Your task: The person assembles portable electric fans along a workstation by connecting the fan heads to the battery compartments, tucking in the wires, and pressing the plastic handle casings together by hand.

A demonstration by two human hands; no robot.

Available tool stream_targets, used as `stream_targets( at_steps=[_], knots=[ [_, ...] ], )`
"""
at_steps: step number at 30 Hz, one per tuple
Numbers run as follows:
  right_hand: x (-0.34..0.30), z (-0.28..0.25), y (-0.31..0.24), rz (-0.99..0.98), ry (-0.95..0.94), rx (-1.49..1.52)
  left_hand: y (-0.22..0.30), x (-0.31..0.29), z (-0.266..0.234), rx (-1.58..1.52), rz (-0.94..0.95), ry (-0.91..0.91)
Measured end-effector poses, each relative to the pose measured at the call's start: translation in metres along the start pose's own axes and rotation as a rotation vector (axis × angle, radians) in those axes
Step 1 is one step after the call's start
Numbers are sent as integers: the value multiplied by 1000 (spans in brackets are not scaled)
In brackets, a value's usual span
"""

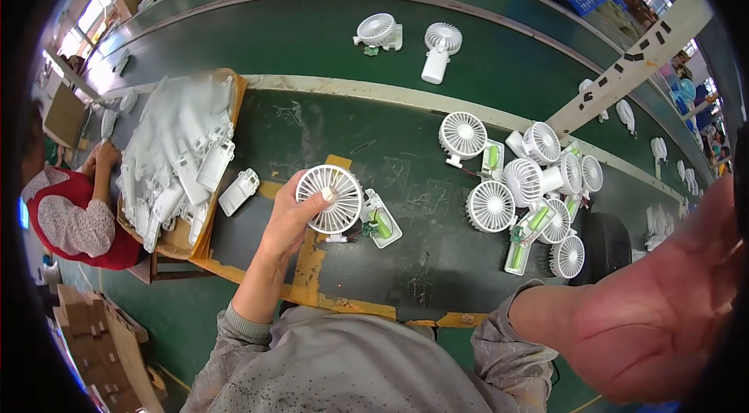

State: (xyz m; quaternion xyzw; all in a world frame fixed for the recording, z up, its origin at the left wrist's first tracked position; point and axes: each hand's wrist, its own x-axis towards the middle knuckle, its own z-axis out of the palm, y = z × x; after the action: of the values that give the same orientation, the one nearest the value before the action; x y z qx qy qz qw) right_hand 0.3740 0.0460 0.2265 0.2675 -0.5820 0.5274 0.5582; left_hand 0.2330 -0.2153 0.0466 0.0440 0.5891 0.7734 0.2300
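My left hand grips a small white handheld fan by its round grille, thumb on the hub. The fan's opened handle shell, with a green battery and circuit board, hangs by wires at its right, low over the bench. My right hand is raised very close at the right, palm showing; most of its fingers run out past the dark rim, and nothing is seen in it. Several part-built fans lie grouped on the bench between the two hands. A loose white handle shell rests left of my left hand.
A cardboard box heaped with white shells stands at the left, beside a person in a red vest. Past the bench's edge, two fans lie on a green conveyor. A pale post rises at the right.
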Motion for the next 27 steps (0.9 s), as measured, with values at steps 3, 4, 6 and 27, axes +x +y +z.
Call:
stream_targets(
  at_steps=[3, 4, 6, 27],
  knots=[
    [3, 16, 12, 15, 22, -55, 1, -3, 0, 0, -9, 21],
    [4, 20, 15, 20, 26, -71, 0, -5, -3, 10, -8, 36],
    [0, 5, 1, 16, 26, -98, -1, -9, -7, -1, -10, 49],
    [18, 115, 33, 87, 101, -34, -10, -21, -13, -3, -1, 100]
  ],
)
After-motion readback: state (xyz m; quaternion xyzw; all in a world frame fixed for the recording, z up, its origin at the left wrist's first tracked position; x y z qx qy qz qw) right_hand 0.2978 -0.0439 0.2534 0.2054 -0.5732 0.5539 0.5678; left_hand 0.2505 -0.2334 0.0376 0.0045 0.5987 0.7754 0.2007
